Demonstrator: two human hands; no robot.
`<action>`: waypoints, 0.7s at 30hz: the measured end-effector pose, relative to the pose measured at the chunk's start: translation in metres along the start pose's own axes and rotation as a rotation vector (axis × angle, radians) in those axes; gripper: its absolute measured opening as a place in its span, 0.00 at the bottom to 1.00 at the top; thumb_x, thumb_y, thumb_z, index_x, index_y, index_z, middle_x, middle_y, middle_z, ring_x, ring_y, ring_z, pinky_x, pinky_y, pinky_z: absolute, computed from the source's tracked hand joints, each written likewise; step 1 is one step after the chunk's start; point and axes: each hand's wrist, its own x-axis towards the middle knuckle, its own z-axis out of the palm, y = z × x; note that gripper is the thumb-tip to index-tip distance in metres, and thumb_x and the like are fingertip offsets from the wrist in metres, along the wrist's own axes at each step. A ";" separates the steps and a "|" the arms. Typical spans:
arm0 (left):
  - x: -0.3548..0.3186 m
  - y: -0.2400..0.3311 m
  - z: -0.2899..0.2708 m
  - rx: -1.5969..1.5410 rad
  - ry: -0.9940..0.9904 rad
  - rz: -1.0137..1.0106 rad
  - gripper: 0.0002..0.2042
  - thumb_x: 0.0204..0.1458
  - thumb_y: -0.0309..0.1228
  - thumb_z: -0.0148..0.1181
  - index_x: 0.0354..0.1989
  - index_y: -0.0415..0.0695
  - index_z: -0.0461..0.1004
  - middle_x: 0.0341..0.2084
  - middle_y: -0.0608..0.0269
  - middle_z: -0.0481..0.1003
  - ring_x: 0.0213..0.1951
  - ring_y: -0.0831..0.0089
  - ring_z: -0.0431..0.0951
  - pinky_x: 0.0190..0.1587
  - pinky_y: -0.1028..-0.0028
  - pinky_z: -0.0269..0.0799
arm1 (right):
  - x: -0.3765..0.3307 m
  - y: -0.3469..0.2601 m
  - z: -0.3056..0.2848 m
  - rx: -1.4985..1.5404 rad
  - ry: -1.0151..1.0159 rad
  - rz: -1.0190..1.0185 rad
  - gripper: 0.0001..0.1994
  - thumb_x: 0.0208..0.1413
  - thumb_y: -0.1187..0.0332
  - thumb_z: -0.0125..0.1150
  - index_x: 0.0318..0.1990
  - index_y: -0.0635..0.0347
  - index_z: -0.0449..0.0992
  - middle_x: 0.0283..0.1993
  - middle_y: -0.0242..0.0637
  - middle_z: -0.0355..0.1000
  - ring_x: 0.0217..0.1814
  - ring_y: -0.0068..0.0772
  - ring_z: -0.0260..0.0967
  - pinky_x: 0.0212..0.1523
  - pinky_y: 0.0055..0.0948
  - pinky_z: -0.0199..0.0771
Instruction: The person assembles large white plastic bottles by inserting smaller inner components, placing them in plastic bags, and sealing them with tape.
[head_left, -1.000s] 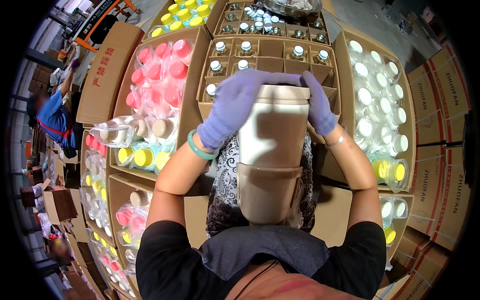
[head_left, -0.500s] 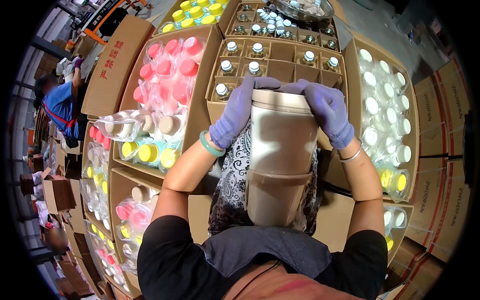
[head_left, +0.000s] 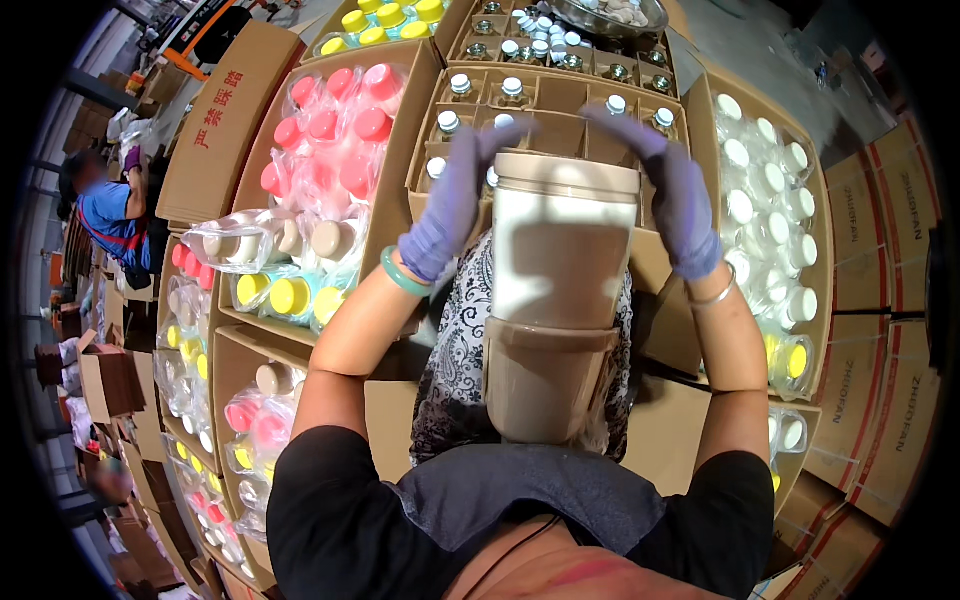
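Beige container [head_left: 563,265]: seen between patterned trouser legs [head_left: 452,350], lid [head_left: 568,174] at the far end
Left hand [head_left: 455,200]: loosely curved just beside the lid, contact unclear
Right hand [head_left: 680,190]: similarly curved, held apart from the left
Divided carton [head_left: 558,132]: placed beyond, partly filled with white-capped bottles [head_left: 512,90]

The left arm [head_left: 360,330] and right arm [head_left: 730,345] reach forward, with both elbows [head_left: 738,388] bent out wide. The left grip [head_left: 457,188] is up, and its fingers [head_left: 503,134] lean in to the middle. The right grip [head_left: 680,190] is up too, with fingers bending in the other way. Both wear purple gloves, open and apart. The fingertips look blurry.
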 end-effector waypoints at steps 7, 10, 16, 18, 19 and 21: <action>-0.011 0.042 0.005 0.613 -0.261 0.596 0.23 0.70 0.38 0.35 0.63 0.36 0.67 0.54 0.50 0.75 0.49 0.55 0.76 0.58 0.61 0.65 | -0.011 0.046 0.017 0.866 0.108 0.475 0.27 0.69 0.61 0.29 0.55 0.73 0.74 0.58 0.44 0.74 0.59 0.37 0.71 0.65 0.33 0.65; -0.009 0.048 0.014 0.689 -0.277 0.717 0.23 0.70 0.37 0.34 0.63 0.36 0.67 0.53 0.51 0.76 0.49 0.55 0.76 0.57 0.61 0.68 | -0.009 0.074 0.007 0.881 -0.119 0.407 0.32 0.71 0.49 0.29 0.65 0.70 0.65 0.62 0.49 0.71 0.65 0.44 0.67 0.69 0.41 0.62; -0.016 -0.020 -0.007 -0.118 -0.215 -0.017 0.21 0.71 0.37 0.36 0.62 0.37 0.66 0.54 0.50 0.76 0.54 0.61 0.77 0.60 0.67 0.71 | -0.011 -0.031 0.020 -0.103 -0.014 -0.059 0.30 0.72 0.53 0.29 0.60 0.70 0.70 0.57 0.50 0.75 0.60 0.42 0.73 0.67 0.38 0.65; -0.009 -0.043 -0.016 0.247 -0.239 0.156 0.21 0.71 0.35 0.34 0.62 0.35 0.66 0.56 0.48 0.73 0.53 0.63 0.77 0.59 0.66 0.72 | -0.006 -0.049 0.020 -0.213 0.016 -0.246 0.26 0.71 0.56 0.35 0.60 0.70 0.70 0.56 0.50 0.75 0.60 0.45 0.73 0.65 0.38 0.67; -0.004 -0.031 -0.006 0.052 -0.176 0.084 0.20 0.71 0.35 0.35 0.61 0.35 0.67 0.56 0.49 0.74 0.54 0.63 0.77 0.60 0.66 0.70 | 0.004 -0.053 0.014 -0.313 0.057 -0.156 0.24 0.71 0.58 0.38 0.60 0.70 0.69 0.56 0.50 0.75 0.60 0.46 0.73 0.64 0.38 0.68; -0.001 -0.010 0.004 -0.268 -0.105 0.071 0.19 0.70 0.35 0.37 0.58 0.36 0.70 0.54 0.50 0.75 0.54 0.64 0.77 0.61 0.67 0.69 | 0.007 -0.039 0.014 -0.014 -0.038 0.373 0.21 0.69 0.61 0.43 0.59 0.69 0.69 0.55 0.50 0.75 0.59 0.48 0.73 0.63 0.37 0.70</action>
